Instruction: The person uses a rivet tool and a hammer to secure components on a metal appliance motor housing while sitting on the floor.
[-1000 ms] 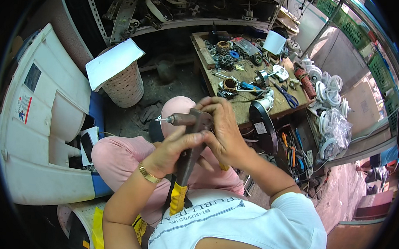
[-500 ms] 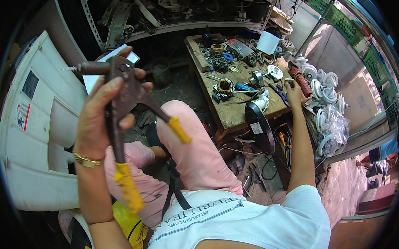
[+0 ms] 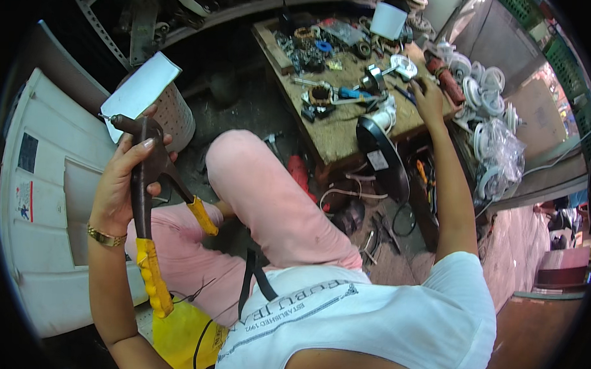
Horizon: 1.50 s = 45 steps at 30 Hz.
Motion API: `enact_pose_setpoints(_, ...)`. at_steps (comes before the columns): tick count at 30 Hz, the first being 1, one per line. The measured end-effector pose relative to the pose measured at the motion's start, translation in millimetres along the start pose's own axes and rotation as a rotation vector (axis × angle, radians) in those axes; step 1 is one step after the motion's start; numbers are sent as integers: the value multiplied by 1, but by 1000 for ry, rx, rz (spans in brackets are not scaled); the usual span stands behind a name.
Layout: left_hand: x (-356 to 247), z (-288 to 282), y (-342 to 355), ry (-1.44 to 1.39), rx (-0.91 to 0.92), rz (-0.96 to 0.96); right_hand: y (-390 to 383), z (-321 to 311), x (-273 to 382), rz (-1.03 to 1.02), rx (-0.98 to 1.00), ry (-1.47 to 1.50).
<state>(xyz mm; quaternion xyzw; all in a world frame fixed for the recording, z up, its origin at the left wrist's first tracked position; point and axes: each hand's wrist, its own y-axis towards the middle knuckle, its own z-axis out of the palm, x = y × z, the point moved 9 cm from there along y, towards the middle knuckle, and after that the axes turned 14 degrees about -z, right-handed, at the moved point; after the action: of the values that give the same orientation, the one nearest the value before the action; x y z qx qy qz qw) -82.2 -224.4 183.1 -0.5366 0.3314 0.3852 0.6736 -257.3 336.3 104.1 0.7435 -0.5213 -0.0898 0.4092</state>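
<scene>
Wood bench (image 3: pixel 341 135) w/ red pwr tool (image 3: pixel 446 80), copper coil (image 3: pixel 320 88), misc. pts (image 3: pixel 296 45).

left hand (image 3: pixel 117 188) grips yellow-handled tool (image 3: pixel 141 202)

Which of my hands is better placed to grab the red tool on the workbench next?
Probably your right hand: it's at the workbench, close to the red tool, though I can't tell whether it's empty. Your left hand is farther away, holding the yellow-handled hand tool.

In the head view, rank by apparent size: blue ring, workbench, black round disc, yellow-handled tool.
Largest to smallest:
Workbench
Yellow-handled tool, in the left hand
Black round disc
Blue ring
The tool's nearness to the camera enlarges it.
</scene>
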Motion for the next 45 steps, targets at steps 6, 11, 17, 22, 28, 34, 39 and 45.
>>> enact_pose_setpoints(6, 40, -13, 14, -26, -63, -69, -61, -56, 54, -86, -467, -70)
enact_pose_setpoints(11, 71, 0, 14, -61, 2, -140, -335, -80, -27, 581, -553, -191)
enact_pose_setpoints(17, 105, 12, 24, -98, -44, -240, -530, 45, 19, 862, 725, -432)
enact_pose_setpoints(22, 104, 26, 17, -72, -48, -219, -529, 48, 11, 926, 853, -579)
enact_pose_setpoints(28, 118, 28, 12, -119, -94, -231, -535, 103, 72, 566, 1155, -152)
enact_pose_setpoints(34, 128, 26, 5, -159, -68, -219, -555, 100, 102, 601, 1130, -238)
enact_pose_setpoints(39, 130, 31, 5, -222, -44, -235, -560, 89, 81, 372, 1295, -286)
enact_pose_setpoints(45, 137, 20, 0, -178, -122, -219, -530, 12, 44, 558, 740, -148)
